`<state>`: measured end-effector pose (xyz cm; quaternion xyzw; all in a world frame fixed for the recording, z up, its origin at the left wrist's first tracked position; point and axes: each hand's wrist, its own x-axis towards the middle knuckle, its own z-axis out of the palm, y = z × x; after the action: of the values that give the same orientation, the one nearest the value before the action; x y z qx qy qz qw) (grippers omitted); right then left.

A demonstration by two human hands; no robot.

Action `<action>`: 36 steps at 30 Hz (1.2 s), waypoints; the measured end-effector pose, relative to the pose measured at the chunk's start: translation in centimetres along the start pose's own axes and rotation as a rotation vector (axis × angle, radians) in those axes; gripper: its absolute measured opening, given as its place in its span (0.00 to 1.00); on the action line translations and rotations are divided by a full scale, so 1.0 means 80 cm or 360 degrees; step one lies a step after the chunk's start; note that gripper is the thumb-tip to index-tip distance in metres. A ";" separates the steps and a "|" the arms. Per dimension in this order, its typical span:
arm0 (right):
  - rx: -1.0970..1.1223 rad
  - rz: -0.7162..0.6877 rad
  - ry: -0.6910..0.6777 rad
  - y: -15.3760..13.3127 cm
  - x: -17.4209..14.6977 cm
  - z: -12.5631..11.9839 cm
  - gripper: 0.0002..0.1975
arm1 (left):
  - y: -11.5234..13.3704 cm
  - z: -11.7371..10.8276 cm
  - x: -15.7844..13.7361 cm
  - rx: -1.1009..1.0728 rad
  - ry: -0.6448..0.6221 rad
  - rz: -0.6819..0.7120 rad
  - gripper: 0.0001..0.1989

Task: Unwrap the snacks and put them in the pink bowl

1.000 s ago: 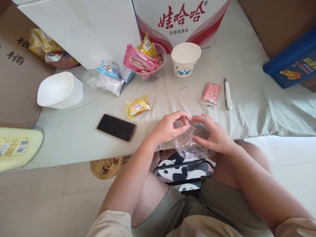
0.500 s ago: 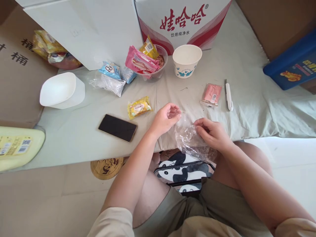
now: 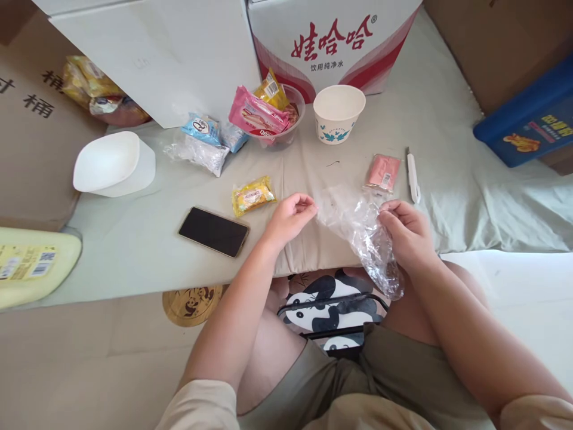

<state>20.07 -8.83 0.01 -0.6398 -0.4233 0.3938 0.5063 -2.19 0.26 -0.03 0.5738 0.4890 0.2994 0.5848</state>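
**Clear plastic bag (image 3: 358, 218) spread wider**

Your hands are farther apart than a moment ago, so the bag stretches between them at the table's (image 3: 304, 164) front edge. Your left hand (image 3: 290, 220) and right hand (image 3: 409, 237) each pinch film, fingertips closed.

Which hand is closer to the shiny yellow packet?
The left hand: it is just right of the yellow packet and a little lower in the picture. The right hand is much farther right, pinching the clear plastic.
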 end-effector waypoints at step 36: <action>-0.0427 -0.0162 -0.0046 0.012 -0.002 0.027 0.06 | 0.010 0.022 -0.009 -0.0475 -0.0535 -0.0308 0.22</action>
<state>18.12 -8.45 -1.31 -0.6737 -0.5113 0.3168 0.4294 -0.67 -0.93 0.67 0.4732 0.3878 0.2112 0.7623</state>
